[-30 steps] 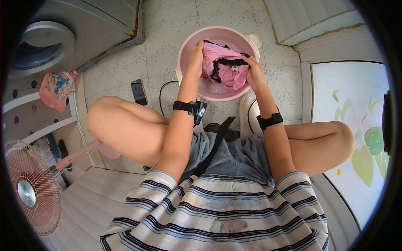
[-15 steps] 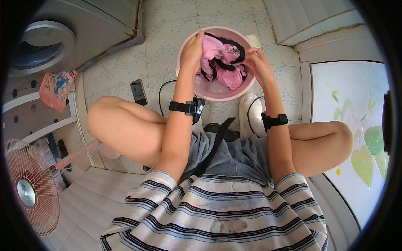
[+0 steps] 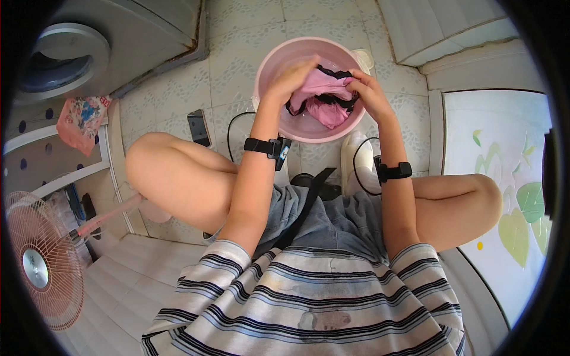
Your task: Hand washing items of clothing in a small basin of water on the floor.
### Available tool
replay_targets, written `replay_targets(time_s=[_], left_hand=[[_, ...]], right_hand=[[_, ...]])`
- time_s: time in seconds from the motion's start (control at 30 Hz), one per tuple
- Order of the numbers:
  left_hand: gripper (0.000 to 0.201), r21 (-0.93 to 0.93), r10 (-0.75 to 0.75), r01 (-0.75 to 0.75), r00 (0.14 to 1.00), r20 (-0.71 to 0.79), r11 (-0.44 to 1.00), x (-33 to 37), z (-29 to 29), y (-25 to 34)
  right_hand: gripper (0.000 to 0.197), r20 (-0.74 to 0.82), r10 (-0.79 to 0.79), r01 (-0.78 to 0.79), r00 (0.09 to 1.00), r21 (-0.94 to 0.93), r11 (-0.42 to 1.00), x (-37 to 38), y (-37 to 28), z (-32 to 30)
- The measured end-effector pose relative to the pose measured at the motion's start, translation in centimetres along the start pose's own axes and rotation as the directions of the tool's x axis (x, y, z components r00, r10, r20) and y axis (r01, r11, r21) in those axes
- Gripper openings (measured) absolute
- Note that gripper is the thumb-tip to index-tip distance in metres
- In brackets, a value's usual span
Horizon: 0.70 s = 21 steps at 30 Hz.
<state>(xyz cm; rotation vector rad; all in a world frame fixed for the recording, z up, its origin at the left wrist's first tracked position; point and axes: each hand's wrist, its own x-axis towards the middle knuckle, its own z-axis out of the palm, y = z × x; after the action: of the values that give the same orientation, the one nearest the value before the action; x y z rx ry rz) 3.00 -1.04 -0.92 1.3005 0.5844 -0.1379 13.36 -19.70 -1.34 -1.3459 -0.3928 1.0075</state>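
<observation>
A pink plastic basin (image 3: 270, 65) stands on the tiled floor in front of me, with water in it. Both hands hold a wet pink garment with black trim (image 3: 323, 98) over the basin. My left hand (image 3: 291, 77) grips the garment's left side, and my right hand (image 3: 368, 92) grips its right side. The two hands are close together, bunching the cloth. Each wrist wears a black strap band. I am squatting, with my knees spread to either side.
A dark phone (image 3: 199, 127) lies on the tiles left of the basin, with a black cable beside it. A washing machine (image 3: 65, 59) stands at the upper left, a floral cloth (image 3: 80, 121) below it. A standing fan (image 3: 44, 267) is at lower left. White footwear (image 3: 356, 160) sits near my right wrist.
My hands have lifted the garment out of the water and drawn closer together, gathering it between them. The basin has not moved.
</observation>
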Motion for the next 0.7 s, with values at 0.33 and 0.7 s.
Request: replay_targets(time_s=[0.33, 0.7], left_hand=[[0.030, 0.549, -0.200, 0.037, 0.950, 0.241, 0.835, 0.1, -2.5, -2.8], [0.027, 0.106, 0.227, -0.231, 0.973, 0.047, 0.967, -0.5, -0.5, 0.8]], right_hand=[[0.020, -0.145, 0.036, 0.077, 0.989, 0.700, 0.710, -0.8, -0.5, -3.0], [0.034, -0.004, 0.298, -0.275, 0.955, -0.398, 0.875, -0.8, -1.3, -1.6]])
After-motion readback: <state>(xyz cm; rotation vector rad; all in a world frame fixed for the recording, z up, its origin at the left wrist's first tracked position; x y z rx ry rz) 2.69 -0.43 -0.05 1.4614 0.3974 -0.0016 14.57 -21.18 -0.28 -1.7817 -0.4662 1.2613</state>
